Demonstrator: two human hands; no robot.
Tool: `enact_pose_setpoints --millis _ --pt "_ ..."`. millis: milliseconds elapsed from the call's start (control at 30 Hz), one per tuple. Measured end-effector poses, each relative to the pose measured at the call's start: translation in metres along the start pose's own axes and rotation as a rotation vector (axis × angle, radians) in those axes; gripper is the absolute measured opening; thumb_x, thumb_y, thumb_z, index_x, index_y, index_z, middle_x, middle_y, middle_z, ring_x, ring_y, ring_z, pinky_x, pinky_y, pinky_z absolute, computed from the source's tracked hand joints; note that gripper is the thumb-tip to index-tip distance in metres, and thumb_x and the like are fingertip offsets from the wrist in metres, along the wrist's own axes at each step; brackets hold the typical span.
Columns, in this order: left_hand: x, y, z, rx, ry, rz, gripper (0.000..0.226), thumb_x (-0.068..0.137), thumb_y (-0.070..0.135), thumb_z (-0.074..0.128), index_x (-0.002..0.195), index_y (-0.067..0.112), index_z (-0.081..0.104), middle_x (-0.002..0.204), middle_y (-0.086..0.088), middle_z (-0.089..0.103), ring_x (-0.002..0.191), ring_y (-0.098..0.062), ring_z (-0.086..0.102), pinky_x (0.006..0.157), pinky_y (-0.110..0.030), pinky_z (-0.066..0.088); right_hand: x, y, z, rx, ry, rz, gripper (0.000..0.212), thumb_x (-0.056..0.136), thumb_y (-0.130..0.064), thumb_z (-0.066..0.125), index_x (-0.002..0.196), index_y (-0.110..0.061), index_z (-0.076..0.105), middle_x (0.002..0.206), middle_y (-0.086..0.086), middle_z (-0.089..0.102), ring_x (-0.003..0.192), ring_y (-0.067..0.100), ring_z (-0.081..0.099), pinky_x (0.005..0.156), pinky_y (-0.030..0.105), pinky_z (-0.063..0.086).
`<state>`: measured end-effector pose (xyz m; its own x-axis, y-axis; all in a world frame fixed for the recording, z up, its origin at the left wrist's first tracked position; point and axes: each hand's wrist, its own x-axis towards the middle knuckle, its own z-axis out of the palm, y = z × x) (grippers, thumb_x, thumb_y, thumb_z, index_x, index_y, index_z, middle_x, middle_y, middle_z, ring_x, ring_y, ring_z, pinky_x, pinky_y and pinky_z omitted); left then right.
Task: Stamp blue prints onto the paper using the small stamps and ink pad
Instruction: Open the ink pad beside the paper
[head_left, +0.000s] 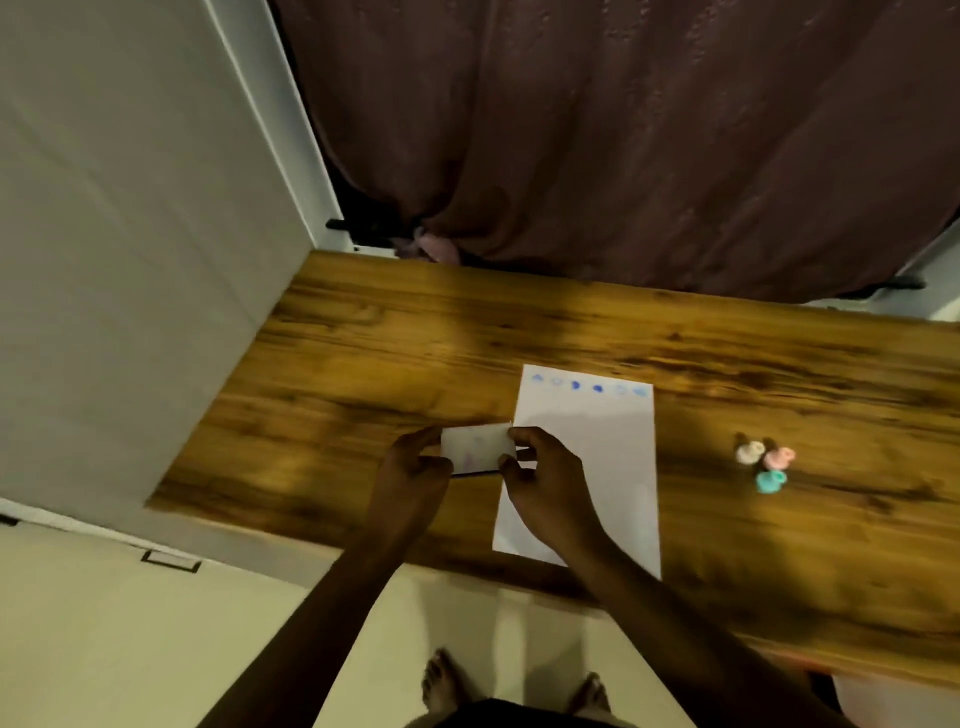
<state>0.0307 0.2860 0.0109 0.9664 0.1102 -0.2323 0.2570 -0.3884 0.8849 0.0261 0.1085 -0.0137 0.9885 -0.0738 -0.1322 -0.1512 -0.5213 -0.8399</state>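
Note:
A white sheet of paper (597, 457) lies on the wooden table (363, 364), with a row of several blue prints along its far edge. Just left of the paper, my left hand (410, 462) and my right hand (540, 467) both grip a small flat whitish case, the ink pad (475, 446), by its two ends. The case looks closed, with faint marks on its lid. Three small stamps stand grouped to the right of the paper: a cream stamp (748, 452), a pink stamp (779, 457) and a teal stamp (770, 481).
A dark reddish curtain (623, 156) hangs behind the table's far edge. A pale wall or door (130, 260) runs along the left side. My bare feet (441, 680) stand on a light floor below the table's near edge.

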Motion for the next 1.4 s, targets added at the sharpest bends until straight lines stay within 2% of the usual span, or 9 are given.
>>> enact_pose_setpoints --millis 100,200,300,400,467,600,700,933,1400 --pt "0.001 -0.025 -0.02 0.054 0.005 -0.047 0.045 0.09 -0.005 0.059 0.133 0.007 0.066 0.115 -0.002 0.069 0.099 -0.014 0.067 0.074 -0.015 0.059 -0.002 -0.005 0.031 -0.027 -0.059 0.018 0.044 0.093 -0.022 0.069 0.135 -0.024 0.057 0.136 -0.002 0.062 0.123 0.018 0.061 0.105 0.028 0.051" --pt "0.004 -0.041 -0.031 0.149 -0.005 -0.05 0.046 0.091 -0.008 0.058 0.137 -0.001 0.061 0.131 -0.019 0.067 0.118 -0.034 0.065 0.098 -0.041 0.057 -0.005 -0.009 0.052 -0.092 -0.044 0.036 0.044 0.092 -0.028 0.07 0.134 -0.026 0.057 0.139 -0.002 0.06 0.127 0.021 0.058 0.112 0.033 0.04" --pt "0.008 -0.055 -0.035 0.17 -0.043 -0.026 0.041 0.091 -0.008 0.063 0.131 -0.001 0.065 0.124 -0.014 0.071 0.11 -0.028 0.069 0.083 -0.019 0.057 -0.006 -0.009 0.064 -0.158 -0.055 0.045 0.046 0.092 -0.029 0.07 0.135 -0.025 0.055 0.141 -0.001 0.058 0.131 0.023 0.055 0.116 0.035 0.037" --pt "0.009 -0.066 -0.036 0.164 -0.095 0.018 0.04 0.088 -0.002 0.072 0.128 0.006 0.068 0.102 0.017 0.068 0.088 0.001 0.068 0.062 -0.002 0.051 -0.007 -0.006 0.069 -0.145 -0.096 0.076 0.048 0.091 -0.023 0.071 0.137 -0.023 0.054 0.141 0.0 0.058 0.131 0.024 0.056 0.113 0.039 0.043" --pt "0.011 -0.072 -0.036 0.19 -0.117 0.033 0.045 0.086 -0.001 0.075 0.13 0.005 0.066 0.099 0.025 0.063 0.084 0.01 0.064 0.061 0.0 0.05 -0.008 -0.004 0.07 -0.144 -0.103 0.094 0.049 0.091 -0.02 0.071 0.137 -0.022 0.054 0.14 0.001 0.059 0.13 0.024 0.056 0.111 0.039 0.046" --pt "0.013 -0.075 -0.035 0.301 -0.165 0.077 0.048 0.087 0.006 0.077 0.133 0.003 0.062 0.124 -0.01 0.071 0.112 -0.029 0.07 0.088 -0.022 0.057 -0.012 -0.001 0.071 -0.141 -0.096 0.09 0.052 0.089 -0.017 0.072 0.137 -0.021 0.053 0.138 0.001 0.06 0.13 0.024 0.056 0.111 0.035 0.046" --pt "0.016 -0.073 -0.039 0.36 -0.168 0.089 0.054 0.083 0.013 0.082 0.133 0.002 0.063 0.131 -0.02 0.068 0.119 -0.037 0.066 0.099 -0.038 0.054 -0.013 -0.001 0.071 -0.14 -0.087 0.093 0.057 0.087 -0.018 0.075 0.139 -0.023 0.052 0.138 0.0 0.059 0.13 0.024 0.056 0.111 0.036 0.046" --pt "0.027 -0.074 -0.038 0.704 -0.263 0.346 0.061 0.088 0.021 0.075 0.146 0.021 0.055 0.155 -0.007 0.047 0.142 -0.031 0.04 0.113 -0.04 0.043 -0.013 -0.002 0.071 -0.155 -0.058 0.093 0.055 0.086 -0.024 0.076 0.137 -0.023 0.053 0.136 -0.002 0.061 0.128 0.022 0.057 0.112 0.039 0.045" --pt "0.044 -0.081 -0.04 0.824 -0.324 0.449 0.051 0.088 0.027 0.074 0.137 0.019 0.064 0.14 -0.009 0.064 0.129 -0.034 0.054 0.104 -0.04 0.049 -0.016 0.002 0.076 -0.323 0.047 0.02 0.064 0.087 -0.036 0.075 0.143 -0.024 0.048 0.145 -0.001 0.054 0.135 0.024 0.051 0.117 0.034 0.03"
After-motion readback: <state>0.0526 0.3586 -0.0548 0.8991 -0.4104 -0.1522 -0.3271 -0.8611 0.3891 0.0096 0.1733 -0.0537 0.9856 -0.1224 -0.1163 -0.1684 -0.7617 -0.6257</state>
